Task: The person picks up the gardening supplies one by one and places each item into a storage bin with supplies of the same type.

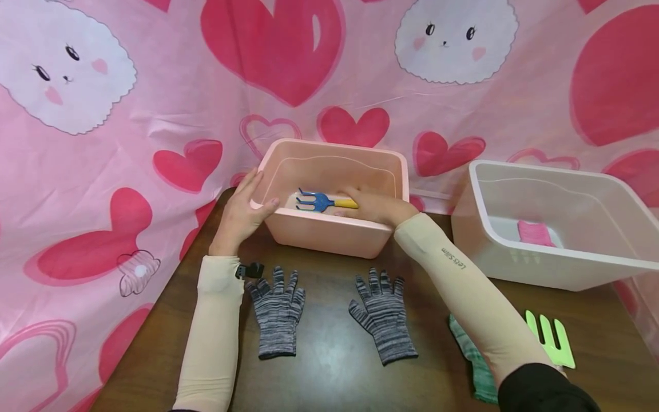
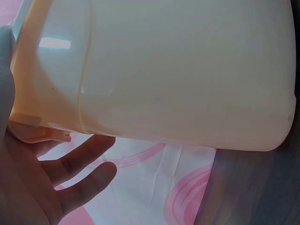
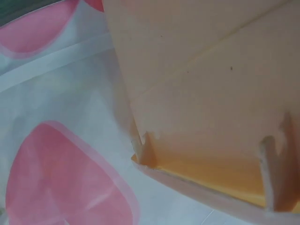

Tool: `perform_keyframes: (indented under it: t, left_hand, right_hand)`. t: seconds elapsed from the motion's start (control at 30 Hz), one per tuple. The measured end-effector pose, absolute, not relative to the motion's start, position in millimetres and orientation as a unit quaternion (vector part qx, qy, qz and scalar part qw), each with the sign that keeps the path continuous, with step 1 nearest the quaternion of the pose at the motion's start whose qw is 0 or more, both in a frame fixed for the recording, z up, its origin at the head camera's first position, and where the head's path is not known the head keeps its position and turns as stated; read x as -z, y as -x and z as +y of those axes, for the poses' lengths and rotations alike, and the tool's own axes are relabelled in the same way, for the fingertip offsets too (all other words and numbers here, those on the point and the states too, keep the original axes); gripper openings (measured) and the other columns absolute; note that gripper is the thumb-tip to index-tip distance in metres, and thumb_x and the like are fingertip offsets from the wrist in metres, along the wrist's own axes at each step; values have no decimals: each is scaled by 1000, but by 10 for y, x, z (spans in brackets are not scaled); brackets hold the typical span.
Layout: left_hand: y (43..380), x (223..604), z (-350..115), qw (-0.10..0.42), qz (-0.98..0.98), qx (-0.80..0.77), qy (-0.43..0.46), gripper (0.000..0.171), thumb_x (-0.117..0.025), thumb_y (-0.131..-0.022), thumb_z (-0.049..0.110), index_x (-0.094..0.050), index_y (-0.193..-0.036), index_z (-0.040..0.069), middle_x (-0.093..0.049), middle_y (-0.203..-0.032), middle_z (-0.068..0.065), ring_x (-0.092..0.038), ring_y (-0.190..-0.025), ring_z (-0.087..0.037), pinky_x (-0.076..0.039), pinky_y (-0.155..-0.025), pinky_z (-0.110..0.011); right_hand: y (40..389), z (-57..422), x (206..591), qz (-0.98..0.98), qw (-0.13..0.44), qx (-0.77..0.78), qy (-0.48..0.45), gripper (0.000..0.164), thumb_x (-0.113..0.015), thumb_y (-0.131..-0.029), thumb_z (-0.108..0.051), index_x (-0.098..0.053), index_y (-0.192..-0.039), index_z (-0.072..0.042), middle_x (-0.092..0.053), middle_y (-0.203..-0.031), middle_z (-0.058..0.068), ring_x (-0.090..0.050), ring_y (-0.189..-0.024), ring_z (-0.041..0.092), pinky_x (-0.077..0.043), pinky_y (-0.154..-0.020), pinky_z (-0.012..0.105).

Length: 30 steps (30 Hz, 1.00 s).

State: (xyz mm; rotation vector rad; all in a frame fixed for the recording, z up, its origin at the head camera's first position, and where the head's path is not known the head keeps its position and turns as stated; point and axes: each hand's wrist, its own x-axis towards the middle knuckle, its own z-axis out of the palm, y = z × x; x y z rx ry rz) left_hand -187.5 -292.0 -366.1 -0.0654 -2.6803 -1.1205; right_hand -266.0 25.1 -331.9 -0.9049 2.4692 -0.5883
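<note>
In the head view, a pink plastic bin (image 1: 329,232) stands on the table at the back. My left hand (image 1: 241,214) holds its left rim, the thumb over the near edge. The left wrist view shows the fingers (image 2: 89,187) of that hand bent beside the bin's outer wall (image 2: 187,84). Reaching over the right end, my right hand (image 1: 373,205) is inside the bin and grips the yellow handle of a small blue three-pronged hand cultivator (image 1: 320,201). Its prongs point left. The bin's near wall hides part of the fingers; the right wrist view shows only bin wall (image 3: 211,93) and cloth.
Two grey striped gloves (image 1: 278,317) lie flat on the table (image 1: 329,377) before the bin. At the right, a whitish bin (image 1: 561,266) holds a pink piece (image 1: 534,233). A green glove-like cloth (image 1: 476,360) and light green fork (image 1: 553,340) lie near my right arm. Heart-patterned cloth (image 1: 360,74) hangs behind.
</note>
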Motion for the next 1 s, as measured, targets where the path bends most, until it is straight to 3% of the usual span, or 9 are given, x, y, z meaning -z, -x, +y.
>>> perform_keyframes:
  t: [0.1,0.2,0.27,0.33,0.5,0.6,1.0]
  left_hand:
    - [1871,3650,-2920,121,-915,384,23,89,-69,-87,60,-35,-159,18,-24,-166,1,-24,-150,-30,-25,-115,-61]
    - [1862,3641,-2917,121,-914,386,20,90,-69,-87,61,-35,-159,20,-23,-166,2,-23,-150,-30,-24,-115,-61]
    - [1858,3639,-2915,121,-914,387,19,90,-68,-86,62,-35,-159,20,-23,-166,2,-24,-150,-30,-25,-115,-61]
    - [1854,3638,-2909,122,-914,387,21,90,-68,-87,62,-35,-159,20,-24,-166,2,-24,-149,-31,-25,-115,-60]
    - [1848,3638,-2907,118,-915,384,21,90,-67,-87,62,-35,-159,20,-24,-166,1,-25,-149,-32,-25,-115,-61]
    - [1846,3644,-2915,115,-917,382,18,90,-66,-87,63,-34,-159,21,-23,-166,1,-25,-149,-32,-25,-114,-62]
    - [1839,3647,-2908,107,-916,386,9,91,-66,-87,64,-32,-160,22,-22,-166,1,-25,-149,-34,-25,-114,-64]
  right_hand:
    - [2663,230,3296,911,184,196,313,88,-55,-91,-69,-22,-162,-27,-27,-159,15,-32,-141,36,-34,-110,59]
    - [2664,214,3274,919,128,198,317,85,-52,-94,-68,-28,-161,-20,-30,-159,17,-28,-144,37,-28,-114,58]
    - [2644,216,3249,917,86,228,316,77,-53,-97,-61,-35,-157,-16,-36,-156,15,-30,-144,34,-27,-116,55]
    - [2606,233,3224,910,40,274,308,65,-55,-100,-52,-45,-150,-12,-46,-148,12,-41,-138,31,-32,-114,51]
    - [2458,343,3186,878,-48,374,295,35,-58,-103,-32,-64,-127,-8,-65,-116,7,-59,-106,24,-50,-95,44]
    - [2357,421,3173,873,-67,386,291,29,-59,-103,-29,-67,-121,-7,-66,-109,6,-59,-100,23,-52,-90,44]
    - [2058,773,3106,882,-108,360,284,26,-64,-98,-21,-68,-117,-4,-66,-109,10,-58,-97,29,-49,-88,47]
